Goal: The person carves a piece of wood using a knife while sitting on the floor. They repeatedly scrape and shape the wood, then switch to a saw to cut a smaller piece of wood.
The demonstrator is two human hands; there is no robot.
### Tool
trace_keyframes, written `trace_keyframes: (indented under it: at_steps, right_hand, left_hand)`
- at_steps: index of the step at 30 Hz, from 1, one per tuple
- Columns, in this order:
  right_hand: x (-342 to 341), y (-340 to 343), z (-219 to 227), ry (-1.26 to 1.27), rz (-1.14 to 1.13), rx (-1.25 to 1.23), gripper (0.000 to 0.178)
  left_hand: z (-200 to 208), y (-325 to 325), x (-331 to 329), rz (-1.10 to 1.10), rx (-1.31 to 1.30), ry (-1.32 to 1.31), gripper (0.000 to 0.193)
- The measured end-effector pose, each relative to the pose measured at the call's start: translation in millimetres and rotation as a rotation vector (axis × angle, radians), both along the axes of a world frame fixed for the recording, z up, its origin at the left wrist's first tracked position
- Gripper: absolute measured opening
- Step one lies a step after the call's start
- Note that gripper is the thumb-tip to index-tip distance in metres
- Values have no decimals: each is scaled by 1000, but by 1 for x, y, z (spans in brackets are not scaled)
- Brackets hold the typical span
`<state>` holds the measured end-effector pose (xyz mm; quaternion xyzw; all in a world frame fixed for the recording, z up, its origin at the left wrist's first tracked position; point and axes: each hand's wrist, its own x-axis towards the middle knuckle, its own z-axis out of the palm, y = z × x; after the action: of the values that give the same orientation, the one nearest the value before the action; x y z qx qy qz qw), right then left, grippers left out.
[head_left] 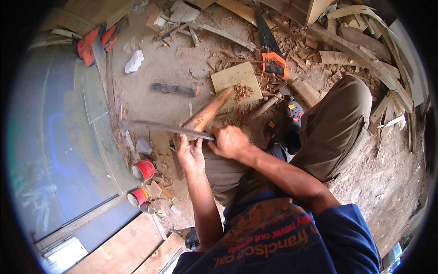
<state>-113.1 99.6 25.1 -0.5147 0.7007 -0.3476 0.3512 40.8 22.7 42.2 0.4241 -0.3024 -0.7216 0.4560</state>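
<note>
Across my lap lies a tapered, peeled piece of wood [207,115], its narrow end pointing away to the right over a board. My left hand [191,157] grips its thick near end from below, fingertips up against it. A long, narrow, dark metal tool [164,127] crosses the wood just above those fingers; whether it is a file or a blade I cannot tell. The fist of my right hand [231,141] is closed round the tool's right end, hiding most of the handle. The tool's tip reaches out to the left.
Wood shavings lie on a square pale board [235,80]. Beyond it is a handsaw [270,50] with an orange handle. A dark round stick [175,89] lies on the ground. Red cans [145,169] stand at left. Scrap timber [356,50] is heaped at far right.
</note>
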Motion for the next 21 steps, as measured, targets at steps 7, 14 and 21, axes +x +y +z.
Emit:
trace_keyframes:
  at_steps: [7,14,21]
  right_hand:
    - [-14,-3,-20,-18,-32,47,35]
    - [-40,-2,-83,45,-184,114,34]
    - [-5,-10,-29,-31,-98,22,30]
  left_hand:
    - [0,9,-14,11,-2,-20,51]
    - [-4,-1,-11,38,54,-23,54]
    - [-3,-13,7,24,12,-140,50]
